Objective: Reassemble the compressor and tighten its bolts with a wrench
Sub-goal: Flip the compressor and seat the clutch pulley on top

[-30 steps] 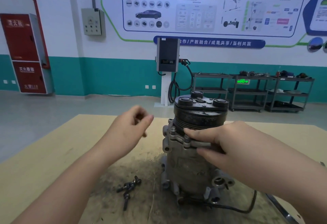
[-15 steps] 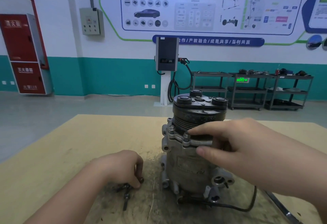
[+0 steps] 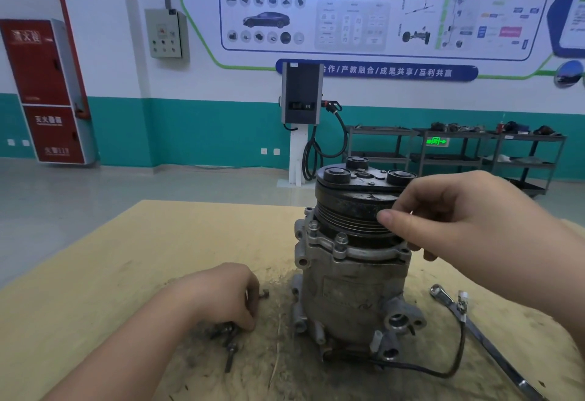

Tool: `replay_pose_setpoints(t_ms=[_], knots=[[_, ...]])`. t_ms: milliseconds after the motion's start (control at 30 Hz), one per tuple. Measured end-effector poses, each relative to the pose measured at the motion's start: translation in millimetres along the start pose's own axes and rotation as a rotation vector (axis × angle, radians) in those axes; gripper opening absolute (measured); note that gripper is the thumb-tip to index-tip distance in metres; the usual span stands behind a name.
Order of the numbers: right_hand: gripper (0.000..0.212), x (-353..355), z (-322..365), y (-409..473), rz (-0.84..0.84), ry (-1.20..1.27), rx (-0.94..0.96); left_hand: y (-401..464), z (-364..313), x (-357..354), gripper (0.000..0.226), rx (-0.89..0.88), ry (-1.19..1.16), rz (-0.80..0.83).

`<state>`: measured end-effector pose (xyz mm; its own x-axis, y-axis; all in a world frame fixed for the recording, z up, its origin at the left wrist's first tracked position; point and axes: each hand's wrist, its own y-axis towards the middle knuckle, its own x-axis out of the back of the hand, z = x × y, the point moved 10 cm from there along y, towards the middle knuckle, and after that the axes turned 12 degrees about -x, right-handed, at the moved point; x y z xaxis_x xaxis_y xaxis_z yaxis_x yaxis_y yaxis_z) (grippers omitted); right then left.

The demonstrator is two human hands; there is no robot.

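The grey compressor stands upright on the wooden table, its black grooved pulley on top. Two bolts sit in the front flange. My right hand holds the pulley's right side, thumb laid on the grooves and fingers curled round behind. My left hand is down on the table to the compressor's left, fingers curled over the loose bolts; one bolt sticks out from its fingers. A long wrench lies on the table at the right.
A black cable loops from the compressor's base across the wrench. The table around the compressor is smeared with dark grime. Beyond the table are open floor, a charging post and metal shelves by the wall.
My left hand dropped from beside the pulley down to the loose bolts and closed on one. My right hand slid up from the flange to the pulley.
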<state>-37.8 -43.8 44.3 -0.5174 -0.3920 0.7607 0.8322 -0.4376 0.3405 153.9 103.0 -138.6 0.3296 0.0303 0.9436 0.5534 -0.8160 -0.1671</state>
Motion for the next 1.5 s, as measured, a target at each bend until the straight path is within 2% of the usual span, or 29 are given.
replay_pose_setpoints(t_ms=[167, 233, 300, 333, 400, 467, 500, 567, 700, 767, 833, 967, 1133, 1267, 1500], knots=[[0.033, 2.6, -3.5, 2.1, -0.03, -0.013, -0.028, -5.1, 7.3, -3.1, 0.022, 0.06, 0.015, 0.072], [0.038, 12.4, -6.3, 3.4, -0.151, 0.056, -0.025, -6.5, 9.0, -3.9, 0.022, 0.094, 0.031, 0.094], [0.043, 20.2, -13.3, 2.5, -0.297, 0.229, -0.04, -8.2, 9.3, -6.7, 0.02, 0.117, 0.047, 0.121], [0.05, 18.3, -17.2, 2.3, -0.34, 0.284, -0.061, -8.5, 8.3, -7.9, 0.018, 0.118, 0.054, 0.129], [0.08, 1.9, -23.3, 7.0, -0.329, 0.228, -0.114, -7.1, 4.5, -5.5, 0.014, 0.102, 0.061, 0.096], [0.116, -17.8, -28.0, 13.1, -0.245, 0.228, -0.154, -6.7, 0.6, 8.7, 0.014, 0.093, 0.02, -0.034], [0.123, -26.5, -30.1, 16.4, -0.193, 0.28, -0.165, -7.2, -0.5, 19.7, 0.015, 0.089, -0.043, -0.131], [0.122, -39.0, -32.3, 21.8, -0.125, 0.391, -0.158, -10.4, -3.7, 44.9, 0.015, 0.056, -0.263, -0.359], [0.108, -47.1, -36.4, 24.4, -0.139, 0.478, -0.131, -27.5, -22.0, 97.9, 0.009, -0.147, -0.814, -0.858], [0.104, -49.3, -37.5, 24.4, -0.136, 0.478, -0.137, -29.4, -39.8, 112.8, 0.01, -0.285, -0.978, -0.96], [0.101, -50.1, -37.3, 25.1, -0.132, 0.479, -0.132, -24.2, -55.6, 118.9, 0.011, -0.345, -0.947, -0.978], [0.105, -49.9, -36.5, 26.1, -0.142, 0.467, -0.127, -11.8, -62.9, 120.2, 0.017, -0.274, -0.683, -0.969], [0.103, -49.4, -36.4, 26.0, -0.153, 0.465, -0.122, -10.5, -64.8, 121.0, 0.019, -0.282, -0.575, -0.955], [0.106, -49.0, -36.5, 26.3, -0.162, 0.456, -0.116, -11.4, -74.0, 121.8, 0.018, -0.372, -0.54, -0.943], [0.106, -49.2, -37.3, 26.3, -0.151, 0.444, -0.118, 2.5, -60.5, 118.8, 0.021, -0.341, -0.621, -0.902]])
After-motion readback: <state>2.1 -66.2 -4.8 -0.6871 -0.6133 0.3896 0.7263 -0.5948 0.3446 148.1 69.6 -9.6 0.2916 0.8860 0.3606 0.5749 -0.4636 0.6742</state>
